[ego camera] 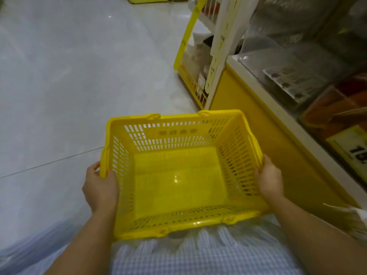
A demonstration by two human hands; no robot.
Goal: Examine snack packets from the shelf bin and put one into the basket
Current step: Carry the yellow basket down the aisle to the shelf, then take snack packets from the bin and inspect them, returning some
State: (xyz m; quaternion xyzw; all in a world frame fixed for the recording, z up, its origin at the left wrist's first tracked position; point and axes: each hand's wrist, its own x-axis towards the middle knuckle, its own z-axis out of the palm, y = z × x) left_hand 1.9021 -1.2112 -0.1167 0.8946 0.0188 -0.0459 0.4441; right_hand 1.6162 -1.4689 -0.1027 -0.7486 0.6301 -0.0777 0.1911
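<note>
Floor (59, 92); left hand (100, 188), right hand (270, 180) round basket (178, 116)

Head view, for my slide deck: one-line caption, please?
Left hand and right hand grip the side rims of an empty yellow basket beside a yellow shelf unit.

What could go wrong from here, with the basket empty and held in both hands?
1. The left hand and right hand both grip the sides of the basket. Reaching for a packet means letting go on one side, and the basket might tip or slip.
2. The basket's right side hangs close to the yellow shelf base and could knock against it.
</note>
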